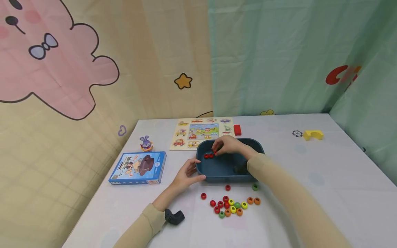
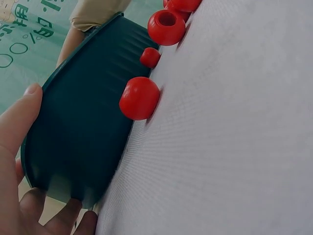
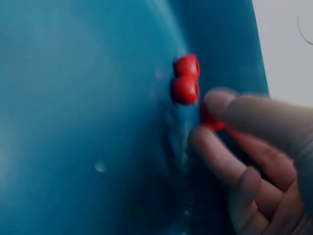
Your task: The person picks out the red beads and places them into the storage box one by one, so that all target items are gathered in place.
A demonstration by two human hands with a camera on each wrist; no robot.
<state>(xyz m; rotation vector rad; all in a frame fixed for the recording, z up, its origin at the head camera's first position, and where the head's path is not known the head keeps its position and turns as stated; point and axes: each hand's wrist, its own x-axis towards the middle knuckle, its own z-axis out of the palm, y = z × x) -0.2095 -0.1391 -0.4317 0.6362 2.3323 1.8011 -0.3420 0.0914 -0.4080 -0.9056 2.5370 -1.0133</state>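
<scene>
"Where's the tub (image 1: 214, 179)?"

"On the worktop (image 1: 325, 165), just below the frame's centre; the left hand (image 1: 187, 172) is at its left end."

"What's in it?"

"Two beads (image 1: 209, 156) side by side, toward the left; a third, between the right hand's (image 1: 227, 144) fingers, is just beside them."

"Before it?"

"Loose beads (image 1: 226, 205), lower middle of the frame."

"Behind?"

"The puzzle (image 1: 183, 124), reaching left, with the block (image 1: 237, 130) just off its right edge."

"And the sides?"

"Box (image 1: 137, 168) at lower left, rabbit (image 1: 145, 141) behind it; arch (image 1: 313, 134) at the right, well apart."
</scene>
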